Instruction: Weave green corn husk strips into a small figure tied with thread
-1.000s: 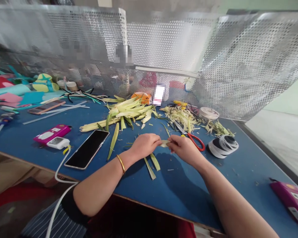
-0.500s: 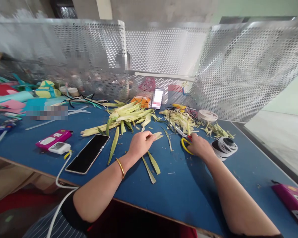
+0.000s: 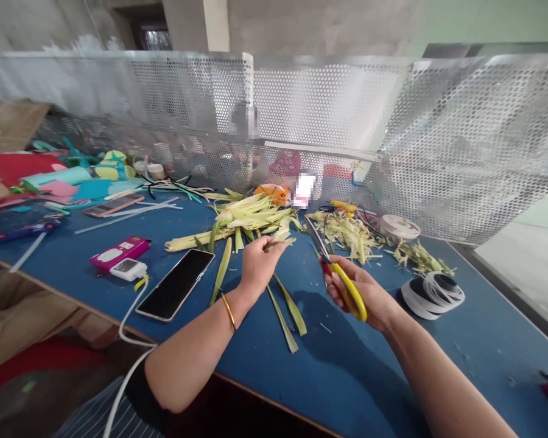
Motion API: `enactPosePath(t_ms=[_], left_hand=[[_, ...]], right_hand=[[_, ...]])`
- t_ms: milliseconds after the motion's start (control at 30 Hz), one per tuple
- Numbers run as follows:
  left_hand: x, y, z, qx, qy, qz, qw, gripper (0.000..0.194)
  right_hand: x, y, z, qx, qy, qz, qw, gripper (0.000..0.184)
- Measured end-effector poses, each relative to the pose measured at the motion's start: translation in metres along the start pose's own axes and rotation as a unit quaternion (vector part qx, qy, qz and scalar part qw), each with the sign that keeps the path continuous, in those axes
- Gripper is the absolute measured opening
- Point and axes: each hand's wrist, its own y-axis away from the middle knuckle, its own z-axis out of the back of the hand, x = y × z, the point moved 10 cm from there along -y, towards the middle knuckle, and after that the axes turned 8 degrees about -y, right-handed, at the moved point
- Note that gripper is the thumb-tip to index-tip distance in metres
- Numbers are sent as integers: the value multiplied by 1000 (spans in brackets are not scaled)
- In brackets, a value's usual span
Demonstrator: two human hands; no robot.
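Observation:
My left hand [image 3: 261, 261] is closed in a pinch on a pale green husk strip [image 3: 288, 241], whose end sticks out past the fingertips. My right hand [image 3: 358, 289] grips scissors [image 3: 347, 285] with yellow and red handles, raised above the table with the blades pointing up and away. Whether the blades are slightly parted is hard to tell. Beyond my left hand lies a heap of leafy husks [image 3: 251, 216]. Loose green strips [image 3: 292, 310] lie on the blue table [image 3: 265, 377] below that hand, and a pile of thin shreds [image 3: 349, 234] is past the scissors.
A black phone [image 3: 177, 283] and a magenta device [image 3: 121, 252] with a white cable lie left. On the right stand a roll of white cord [image 3: 432, 295] and a tape roll [image 3: 399, 227]. Perforated metal sheeting [image 3: 315, 103] walls the back. Another person's arm shows at far left.
My right hand has lifted the scissors off the table, turning the blades upward. My left hand still holds the strip. The whole view has shifted slightly.

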Motion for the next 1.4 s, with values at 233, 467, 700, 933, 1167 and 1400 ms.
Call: enactPosePath(t_ms=[233, 467, 700, 933, 1167, 1400], left_hand=[[-1, 2, 7, -34, 10, 16, 999, 22], [-8, 4, 9, -47, -46, 2, 998, 22], [-4, 2, 7, -41, -60, 2, 997, 25], [4, 1, -3, 4, 11, 33, 999, 29], [-3, 19, -38, 195, 141, 108, 965, 39], [-21, 34, -50, 242, 19, 10, 970, 42]], right_hand=[[6, 8, -25, 11, 158, 31, 987, 69], [-4, 7, -30, -14, 167, 13, 986, 64], [-6, 6, -30, -18, 146, 27, 989, 55], [21, 0, 21, -164, 448, 89, 874, 49], [29, -2, 84, -214, 755, -46, 619, 33], [29, 0, 15, -151, 316, 146, 925, 37]])
